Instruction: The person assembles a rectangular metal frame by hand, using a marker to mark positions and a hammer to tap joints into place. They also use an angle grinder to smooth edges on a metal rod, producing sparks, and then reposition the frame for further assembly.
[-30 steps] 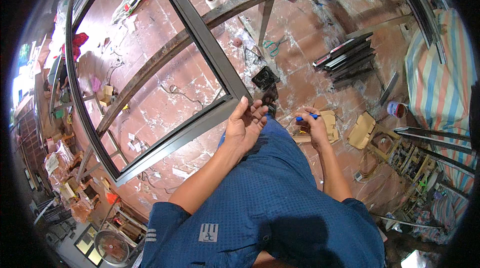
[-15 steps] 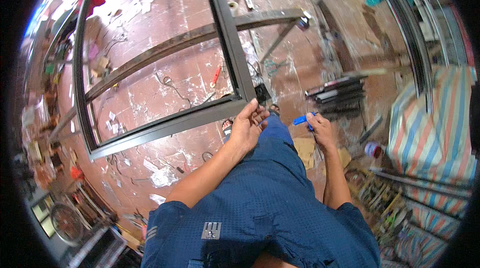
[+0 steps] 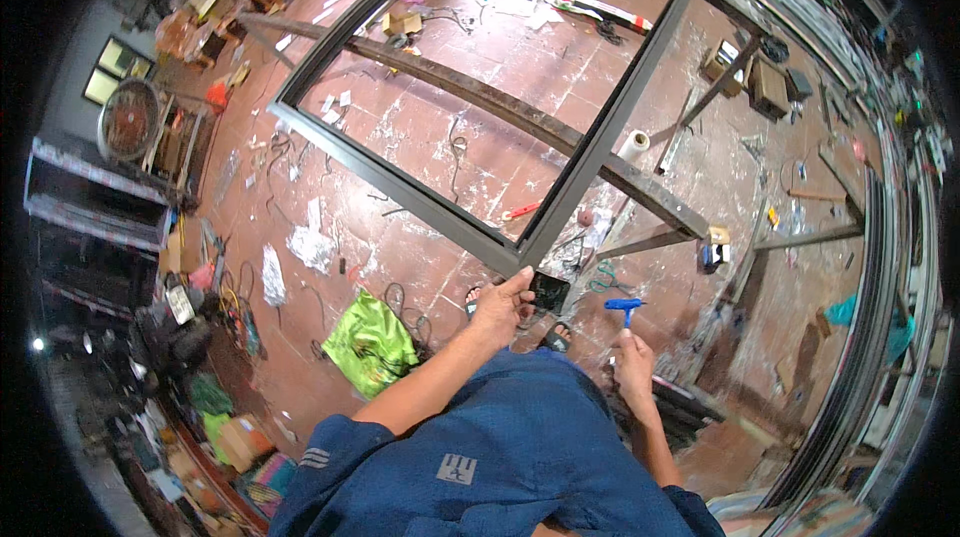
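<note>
A large dark grey metal frame (image 3: 400, 177), rectangular and open in the middle, spans the area in front of me. At its near corner is my left hand (image 3: 500, 311), fingers curled and closed against the metal; part of the grip is hidden. A black square object (image 3: 550, 291) shows just right of that corner. My right hand (image 3: 634, 362) is closed around the lower end of a blue T-shaped hand tool (image 3: 624, 306), whose crossbar points up. The tool is held off to the right, apart from the frame.
A worn beam (image 3: 460, 87) runs beneath the frame. Scraps and cables litter the tiled floor (image 3: 400, 237). A bright green bag (image 3: 370, 342) lies left of my feet, and a white roll (image 3: 634, 146) stands beyond the beam. Long metal profiles (image 3: 850, 317) line the right side.
My view has turned, so the frame appears rotated, and the green bag has come into view. The blue tool has gone from lying sideways to crossbar-up. My left hand stays at the corner.
</note>
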### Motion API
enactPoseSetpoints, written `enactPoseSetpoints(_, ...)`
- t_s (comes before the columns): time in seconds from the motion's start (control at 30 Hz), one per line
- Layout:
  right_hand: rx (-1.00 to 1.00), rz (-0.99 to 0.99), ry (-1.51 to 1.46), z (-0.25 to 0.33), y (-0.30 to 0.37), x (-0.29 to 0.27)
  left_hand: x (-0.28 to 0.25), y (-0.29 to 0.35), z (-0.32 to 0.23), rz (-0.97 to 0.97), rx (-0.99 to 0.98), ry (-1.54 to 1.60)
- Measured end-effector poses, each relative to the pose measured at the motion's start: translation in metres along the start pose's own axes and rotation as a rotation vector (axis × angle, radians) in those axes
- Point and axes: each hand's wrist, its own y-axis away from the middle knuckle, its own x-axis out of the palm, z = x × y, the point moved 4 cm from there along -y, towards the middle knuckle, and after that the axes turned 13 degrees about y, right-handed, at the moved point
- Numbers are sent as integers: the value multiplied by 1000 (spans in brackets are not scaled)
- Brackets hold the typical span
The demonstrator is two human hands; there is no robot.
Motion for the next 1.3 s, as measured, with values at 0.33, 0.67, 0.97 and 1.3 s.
enactPoseSetpoints(0.33,-594,17,448,128,-21,-5,14,1,1,-15,104,-141)
enactPoseSetpoints(0.67,-992,-69,1062,191,-11,47,18,8,4,-72,342,-189)
enactPoseSetpoints(0.97,-1229,-74,1044,200,7,41,6,-2,6,-3,328,-203)
enactPoseSetpoints(1.3,-1318,-133,936,188,4,43,20,7,4,-58,365,-147)
